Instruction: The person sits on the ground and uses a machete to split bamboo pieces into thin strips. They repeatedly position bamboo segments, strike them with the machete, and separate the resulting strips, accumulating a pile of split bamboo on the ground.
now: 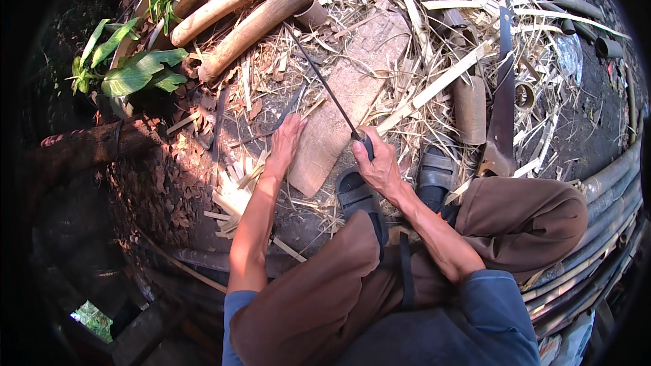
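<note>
My right hand [380, 166] is wrapped round the dark handle of a long knife [325, 86]. Its blade looks narrow from here and slants up and left across a worn wooden board [332, 132]. Beside the board's left edge, my left hand [287, 139] has its fingers bent together around a thin bamboo strip [314, 107], partly hidden by the hand. Another dark blade-like piece [293, 103] lies on the ground just past my left fingertips. Pale split bamboo pieces [234, 193] are piled left of my left forearm.
Bamboo poles [254, 30] lie at the far left near a leafy plant [142, 71]. A handsaw [502, 95] and a bamboo section [469, 112] lie on the right among shavings [420, 118]. My sandalled feet [434, 173] are close to the board. More poles [610, 196] line the right side.
</note>
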A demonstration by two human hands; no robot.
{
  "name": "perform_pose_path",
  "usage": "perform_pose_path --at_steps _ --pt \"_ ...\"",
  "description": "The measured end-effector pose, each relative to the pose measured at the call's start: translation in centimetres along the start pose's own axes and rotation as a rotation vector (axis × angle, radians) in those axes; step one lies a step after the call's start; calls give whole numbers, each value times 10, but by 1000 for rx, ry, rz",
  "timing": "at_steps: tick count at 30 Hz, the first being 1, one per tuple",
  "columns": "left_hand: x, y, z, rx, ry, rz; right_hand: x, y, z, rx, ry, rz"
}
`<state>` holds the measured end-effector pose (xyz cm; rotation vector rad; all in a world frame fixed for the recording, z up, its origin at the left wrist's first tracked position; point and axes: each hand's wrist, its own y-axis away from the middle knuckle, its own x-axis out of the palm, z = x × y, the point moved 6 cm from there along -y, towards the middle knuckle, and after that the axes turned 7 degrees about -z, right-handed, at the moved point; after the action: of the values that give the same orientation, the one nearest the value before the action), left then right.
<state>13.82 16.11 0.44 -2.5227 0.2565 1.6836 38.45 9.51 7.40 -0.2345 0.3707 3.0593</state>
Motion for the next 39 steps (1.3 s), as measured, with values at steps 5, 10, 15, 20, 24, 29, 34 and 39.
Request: perform_pose_path --at_steps 5,10,15,20,24,29,34,39 --pt "0 5 4 -11 -7 1 20 1 -78 238 243 137" --pt "1 8 4 0 3 -25 7 0 0 95 64 44" --pt "-4 5 -4 -17 -13 -1 15 5 -66 164 295 66" --pt "-57 -15 -24 -12 -24 -88 -3 8 -55 272 189 72" --pt "-160 -43 -74 -117 372 -400 -30 19 -24 222 186 -47" --pt "-218 -24 -113 -224 670 -838 -57 30 29 103 220 -143" --pt "-163 1 -90 -261 903 -790 -71 60 51 -92 184 -133" --pt "-226 -3 -123 -51 1345 -965 -70 85 30 -78 262 -19"
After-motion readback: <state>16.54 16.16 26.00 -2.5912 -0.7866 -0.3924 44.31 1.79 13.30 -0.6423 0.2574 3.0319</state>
